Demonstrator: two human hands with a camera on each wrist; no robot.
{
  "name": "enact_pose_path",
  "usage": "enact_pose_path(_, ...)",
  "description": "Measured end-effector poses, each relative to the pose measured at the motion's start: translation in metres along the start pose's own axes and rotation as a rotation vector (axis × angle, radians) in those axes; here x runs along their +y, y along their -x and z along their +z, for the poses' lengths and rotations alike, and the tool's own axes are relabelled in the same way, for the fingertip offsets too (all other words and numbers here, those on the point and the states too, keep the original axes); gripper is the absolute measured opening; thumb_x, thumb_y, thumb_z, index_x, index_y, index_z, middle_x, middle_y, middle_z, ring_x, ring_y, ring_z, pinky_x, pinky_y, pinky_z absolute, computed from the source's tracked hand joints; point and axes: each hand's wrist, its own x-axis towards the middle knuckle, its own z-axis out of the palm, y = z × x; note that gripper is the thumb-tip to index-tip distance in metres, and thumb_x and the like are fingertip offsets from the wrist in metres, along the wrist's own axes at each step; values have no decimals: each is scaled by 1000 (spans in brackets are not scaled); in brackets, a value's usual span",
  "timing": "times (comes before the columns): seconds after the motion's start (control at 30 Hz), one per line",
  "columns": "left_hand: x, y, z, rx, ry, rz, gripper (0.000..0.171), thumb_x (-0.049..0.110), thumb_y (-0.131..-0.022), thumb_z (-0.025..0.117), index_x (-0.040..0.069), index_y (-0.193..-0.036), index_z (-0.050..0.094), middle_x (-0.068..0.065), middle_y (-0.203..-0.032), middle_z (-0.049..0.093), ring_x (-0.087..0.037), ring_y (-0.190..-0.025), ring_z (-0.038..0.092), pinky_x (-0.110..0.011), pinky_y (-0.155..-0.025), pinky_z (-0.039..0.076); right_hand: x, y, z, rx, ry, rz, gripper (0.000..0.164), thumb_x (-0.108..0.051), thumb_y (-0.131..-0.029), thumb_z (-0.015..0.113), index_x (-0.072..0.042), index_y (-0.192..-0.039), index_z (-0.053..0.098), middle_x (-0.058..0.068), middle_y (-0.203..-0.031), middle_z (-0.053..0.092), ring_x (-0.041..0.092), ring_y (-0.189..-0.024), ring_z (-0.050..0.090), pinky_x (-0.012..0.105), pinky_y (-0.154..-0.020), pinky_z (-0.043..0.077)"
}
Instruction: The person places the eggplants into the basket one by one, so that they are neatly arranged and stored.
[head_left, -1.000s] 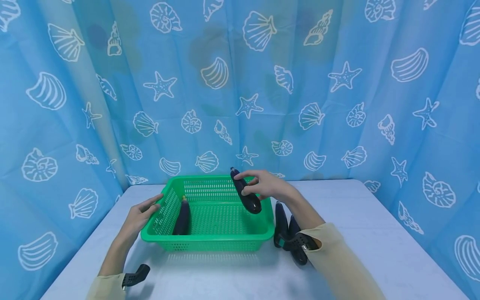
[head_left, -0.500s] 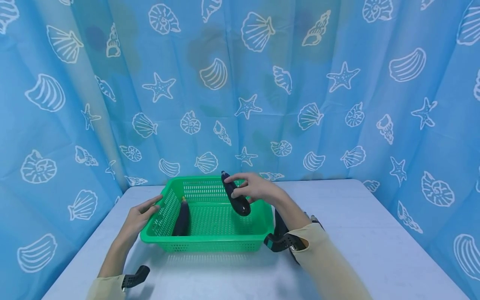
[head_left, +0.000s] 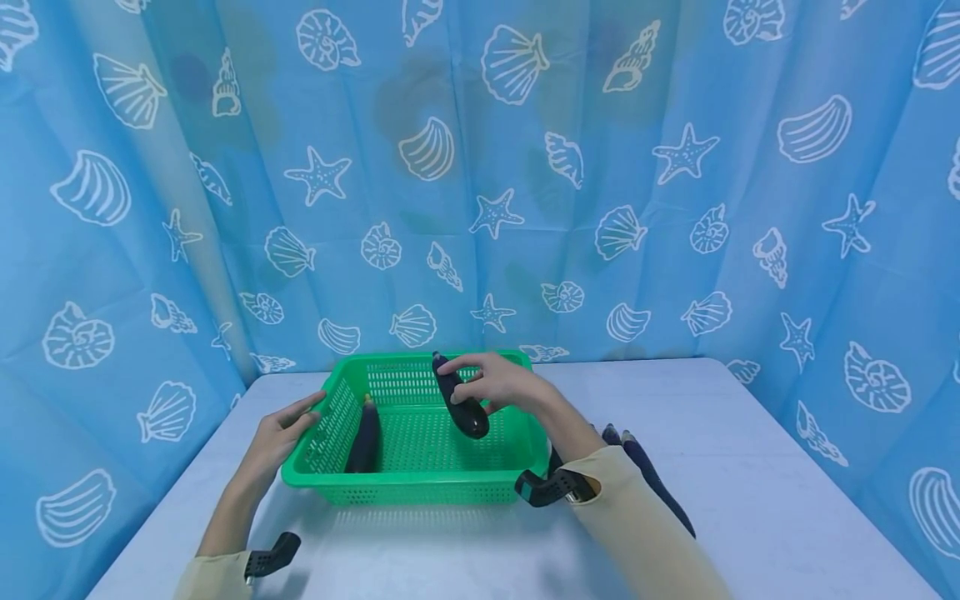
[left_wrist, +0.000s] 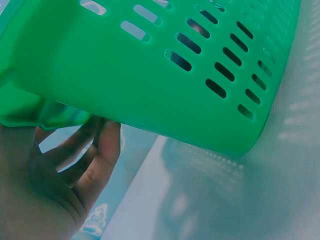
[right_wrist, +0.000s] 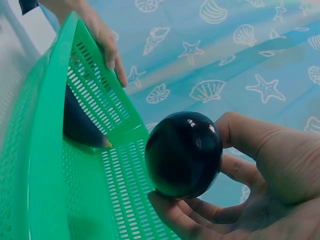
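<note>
My right hand [head_left: 501, 382] pinches a dark, glossy eggplant [head_left: 468, 417] between thumb and fingers. It hangs tilted over the right half of a green plastic basket [head_left: 420, 477], stem end up and away; in the right wrist view the rounded end of the eggplant [right_wrist: 182, 155] faces the camera. At the basket's left side, my left hand [head_left: 276, 440] holds the rim. The left wrist view shows the fingers of that hand [left_wrist: 65, 175] below the rim, against the outer wall. Inside the basket, along its left wall, lies another eggplant [head_left: 365, 437].
To the right of the basket several eggplants lie on the white table [head_left: 757, 500], partly hidden by my right forearm; one eggplant [head_left: 660, 483] shows beyond the sleeve. A blue shell-patterned curtain [head_left: 465, 275] stands behind the table and along both sides.
My right hand has carried the eggplant left and slightly down, further over the basket. More of the eggplants on the right shows past the forearm. The left hand and basket stay in place.
</note>
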Motion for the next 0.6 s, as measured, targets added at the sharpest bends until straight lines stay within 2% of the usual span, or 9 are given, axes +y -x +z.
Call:
enact_pose_path(0.27, 0, -1, 0, 3, -12, -17, 54, 42, -103, 46, 20, -152, 38, -15, -161, 29, -40, -149, 25, -61, -118, 24, 1, -8, 9, -11, -28, 21, 48, -12, -88, 65, -25, -135, 59, 18, -123, 61, 25, -89, 68, 36, -64, 59)
enact_pose_path(0.6, 0, -1, 0, 3, -8, -10, 55, 42, -103, 47, 20, -152, 39, -15, -161, 29, -40, -149, 25, -61, -118, 24, 1, -19, 22, -41, -22, 45, 47, -12, -88, 66, -22, -134, 60, 17, -135, 52, 23, -81, 65, 35, -63, 57)
